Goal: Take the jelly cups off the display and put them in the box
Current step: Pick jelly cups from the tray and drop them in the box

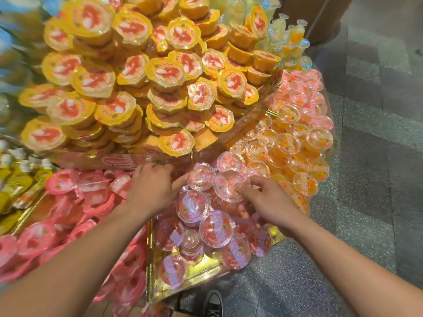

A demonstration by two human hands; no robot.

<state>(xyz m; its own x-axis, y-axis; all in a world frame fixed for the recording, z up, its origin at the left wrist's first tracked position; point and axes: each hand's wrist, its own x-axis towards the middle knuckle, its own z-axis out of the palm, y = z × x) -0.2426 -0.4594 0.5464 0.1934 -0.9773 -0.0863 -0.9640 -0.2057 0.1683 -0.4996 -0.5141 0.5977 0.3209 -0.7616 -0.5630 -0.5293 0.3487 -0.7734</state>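
Observation:
A pile of clear-lidded pink jelly cups (216, 227) fills a gold-edged tray (194, 280) at the front of the display. My right hand (267, 202) reaches over this pile, its fingers curled on the top of one clear pink cup (229, 184). My left hand (152, 186) lies beside it with fingers stretched out, the fingertips touching a neighbouring cup (201, 177). No box is in view.
Yellow-lidded cups (142, 78) are stacked high behind. Orange clear cups (295, 143) lie to the right, pink opaque-lidded cups (68, 202) to the left, yellow pouches (18, 177) at far left. Grey tiled floor (366, 156) and a dark shoe (212, 303) sit below right.

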